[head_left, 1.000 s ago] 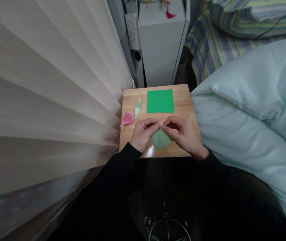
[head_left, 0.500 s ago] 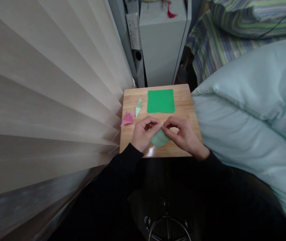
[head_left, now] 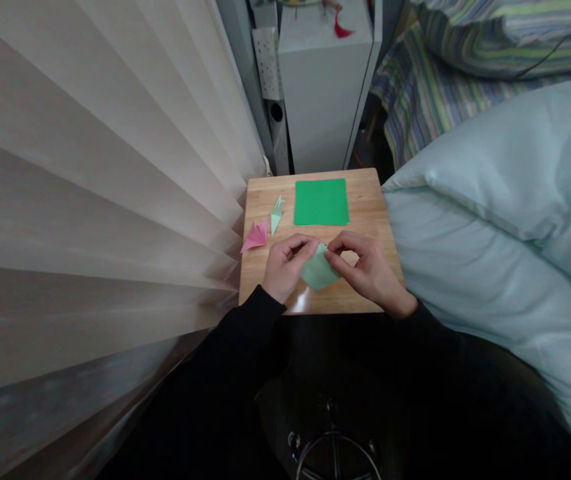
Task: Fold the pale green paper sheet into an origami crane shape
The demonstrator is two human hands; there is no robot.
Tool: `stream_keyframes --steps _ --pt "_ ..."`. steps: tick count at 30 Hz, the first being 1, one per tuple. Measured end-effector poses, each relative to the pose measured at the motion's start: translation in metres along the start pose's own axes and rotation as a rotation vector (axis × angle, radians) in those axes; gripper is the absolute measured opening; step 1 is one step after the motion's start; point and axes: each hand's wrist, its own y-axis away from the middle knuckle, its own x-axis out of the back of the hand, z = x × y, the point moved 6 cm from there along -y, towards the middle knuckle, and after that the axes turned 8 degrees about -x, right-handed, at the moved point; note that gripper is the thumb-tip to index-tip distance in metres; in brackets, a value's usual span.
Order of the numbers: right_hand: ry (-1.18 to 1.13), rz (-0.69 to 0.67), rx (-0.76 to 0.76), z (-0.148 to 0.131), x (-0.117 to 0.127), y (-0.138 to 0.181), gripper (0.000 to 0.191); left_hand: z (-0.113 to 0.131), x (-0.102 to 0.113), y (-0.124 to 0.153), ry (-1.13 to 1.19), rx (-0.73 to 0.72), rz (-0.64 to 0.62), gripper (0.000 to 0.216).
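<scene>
A piece of pale green origami paper (head_left: 319,270) is held over the near part of the small wooden table (head_left: 368,193). My left hand (head_left: 288,263) pinches its upper left edge between thumb and fingers. At the upper right edge, my right hand (head_left: 360,265) grips the same paper with thumb and forefinger. Beyond my left hand lie a folded pink paper shape (head_left: 256,235) and a slim folded pale green one (head_left: 276,215). A stack of bright green paper squares (head_left: 321,202) rests farther back. My fingers partly hide the paper's upper corner.
A pleated pale curtain (head_left: 115,173) borders the table on the left. Light blue bedding (head_left: 485,220) rises along the right side. Behind stands a white cabinet (head_left: 323,100) with a red tassel (head_left: 341,28) on top. Metal chair parts (head_left: 335,450) show below.
My fingertips have drawn slightly apart at the paper's top, so more of its upper corner shows. The paper has shifted a little away from me. The table's other papers stay put.
</scene>
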Motion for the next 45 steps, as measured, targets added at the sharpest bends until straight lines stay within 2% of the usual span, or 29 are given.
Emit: stream_keyframes --steps 5,11,14,28,40,45 --pt "-0.057 0.023 -0.06 0.005 0.0 0.0 0.017 -0.006 0.002 -0.001 0.007 -0.001 0.027 0.021" --pt "-0.311 0.002 -0.194 0.011 -0.001 -0.002 0.024 -0.007 0.002 -0.002 0.041 -0.01 0.036 0.017" --pt "-0.359 -0.006 -0.221 0.013 -0.001 -0.003 0.026 -0.006 0.002 -0.002 0.046 -0.005 0.033 0.018" --pt "-0.316 -0.008 -0.19 0.011 -0.002 -0.002 0.018 -0.001 -0.001 -0.002 0.028 -0.014 -0.017 0.026" --pt "-0.308 -0.01 -0.206 0.014 -0.004 -0.001 0.015 0.006 -0.002 -0.001 -0.021 -0.072 -0.015 0.015" --pt "-0.317 -0.018 -0.238 0.015 -0.005 -0.001 0.022 0.001 -0.001 0.0 -0.072 -0.067 0.002 0.015"
